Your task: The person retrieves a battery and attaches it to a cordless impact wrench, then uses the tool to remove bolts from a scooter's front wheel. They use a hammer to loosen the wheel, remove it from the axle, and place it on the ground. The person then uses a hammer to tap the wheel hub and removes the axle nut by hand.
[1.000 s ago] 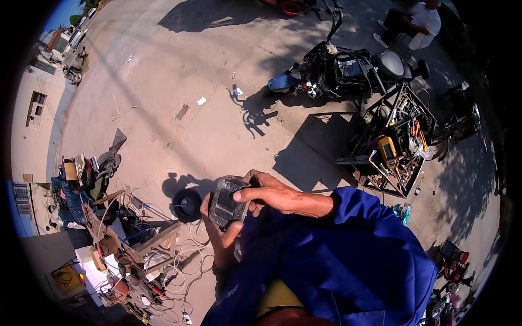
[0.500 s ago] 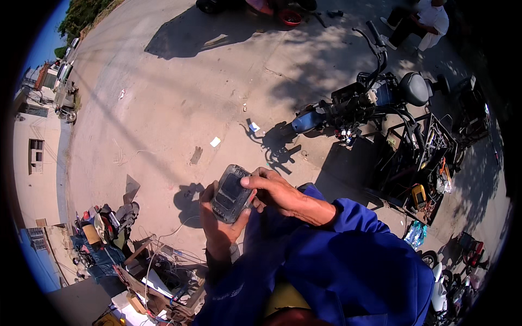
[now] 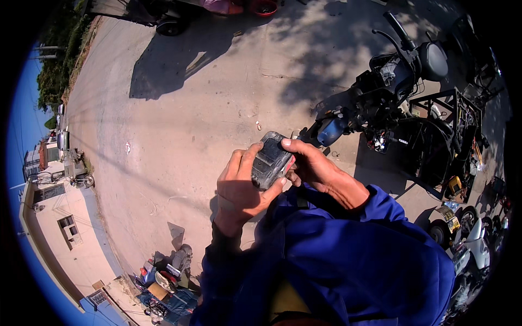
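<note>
A worn, dark rounded box (image 3: 272, 161) with a recessed rectangular panel on top is held up in front of my chest between both hands. Its exact kind I cannot make out; a bit of red shows along its right side. My left hand (image 3: 237, 182) grips the box from the left, with fingers at its far edge and the thumb at its near corner. On the right, my right hand (image 3: 322, 169) has its thumb on the box's far right corner and its other fingers curled under that side. Both hands are closed on the box.
A blue-and-black motorcycle (image 3: 348, 119) stands on the pavement at the right, beside a black metal rack (image 3: 455, 98) with tools and parts. A pile of odds and ends (image 3: 168, 285) lies at the lower left. Parked motorbikes (image 3: 477, 247) are at the lower right; a building (image 3: 51, 217) stands left.
My view has turned, so the surroundings have shifted. The box sits higher and further right in view. My left fingers now reach over its far edge, and my right thumb has moved to its far corner.
</note>
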The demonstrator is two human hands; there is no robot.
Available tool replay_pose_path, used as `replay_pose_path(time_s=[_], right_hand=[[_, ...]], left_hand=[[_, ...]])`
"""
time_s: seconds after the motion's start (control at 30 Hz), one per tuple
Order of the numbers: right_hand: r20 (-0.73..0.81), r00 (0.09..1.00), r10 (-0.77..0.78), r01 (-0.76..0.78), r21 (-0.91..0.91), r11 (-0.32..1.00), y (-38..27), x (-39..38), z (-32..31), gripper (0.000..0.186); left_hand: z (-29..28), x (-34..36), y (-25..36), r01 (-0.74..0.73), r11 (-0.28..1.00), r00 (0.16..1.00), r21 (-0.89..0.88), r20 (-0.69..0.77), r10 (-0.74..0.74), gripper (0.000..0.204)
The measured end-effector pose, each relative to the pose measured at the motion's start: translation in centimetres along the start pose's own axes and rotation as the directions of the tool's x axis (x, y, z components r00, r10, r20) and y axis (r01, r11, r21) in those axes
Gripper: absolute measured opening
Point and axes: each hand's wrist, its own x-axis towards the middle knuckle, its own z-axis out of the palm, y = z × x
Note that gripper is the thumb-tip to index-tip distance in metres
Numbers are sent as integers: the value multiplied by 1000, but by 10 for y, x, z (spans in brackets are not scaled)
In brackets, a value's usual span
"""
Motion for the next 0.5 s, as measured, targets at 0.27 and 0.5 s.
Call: replay_pose_path(time_s=[0.27, 0.5], right_hand=[[-160, 956, -247, 195, -286, 938, -162, 92, -5, 71], [-155, 722, -674, 438, -652, 619, -290, 146, -41, 31]], left_hand=[[-19, 205, -65, -72, 951, 997, -302, 14, 80, 72], [42, 335, -207, 515, -64, 825, -855, 515, -234, 66]])
